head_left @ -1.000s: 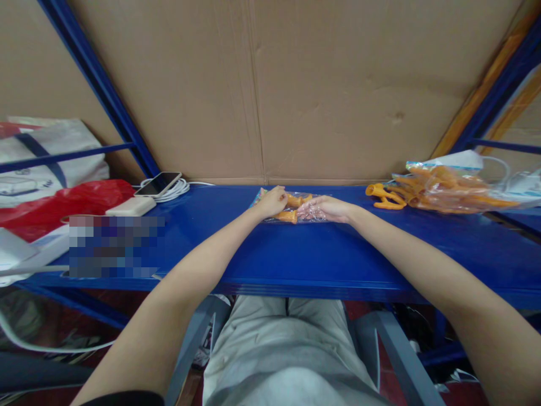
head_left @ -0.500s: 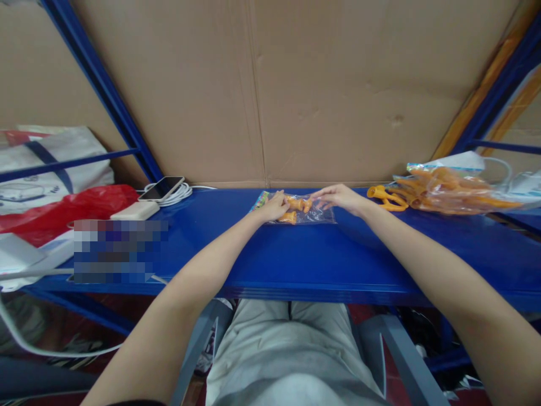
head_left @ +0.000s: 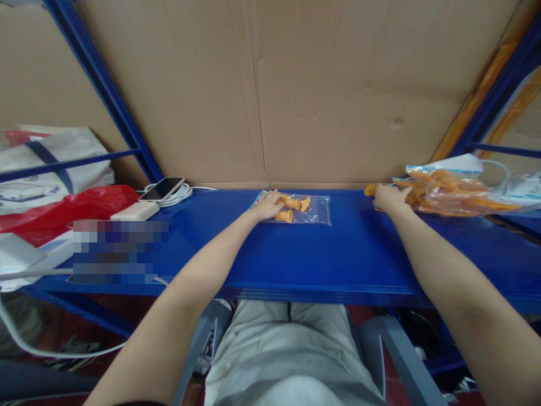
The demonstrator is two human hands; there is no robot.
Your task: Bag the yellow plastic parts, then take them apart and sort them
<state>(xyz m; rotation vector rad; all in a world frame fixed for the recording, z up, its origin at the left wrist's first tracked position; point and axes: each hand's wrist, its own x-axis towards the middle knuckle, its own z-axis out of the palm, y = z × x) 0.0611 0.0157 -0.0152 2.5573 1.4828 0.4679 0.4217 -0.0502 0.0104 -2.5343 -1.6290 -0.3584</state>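
A clear plastic bag (head_left: 316, 211) with a colourful header lies flat on the blue tabletop, and several orange plastic pieces (head_left: 284, 215) show through it. My left hand (head_left: 267, 207) rests on the header end of this bag, fingers stretched out and spread over it. Farther right, my right hand (head_left: 389, 197) is over a loose orange plastic piece (head_left: 369, 190), its fingers curled down around it. The hand covers most of that piece; a round end sticks out on the left. Right beside it lies a bulging clear bag of orange pieces (head_left: 456, 194).
On the left are a phone (head_left: 163, 189) on a coiled white cable (head_left: 180, 195), a white box (head_left: 135, 211), a red plastic bag (head_left: 84, 206) and a white tote bag (head_left: 63, 158). A cardboard sheet (head_left: 270, 101) stands behind the table, between blue frame posts (head_left: 101, 84).
My right hand has left the flat bag and moved right onto the loose orange piece. My left hand has shifted slightly left, and the flat bag has slid a little left with it.
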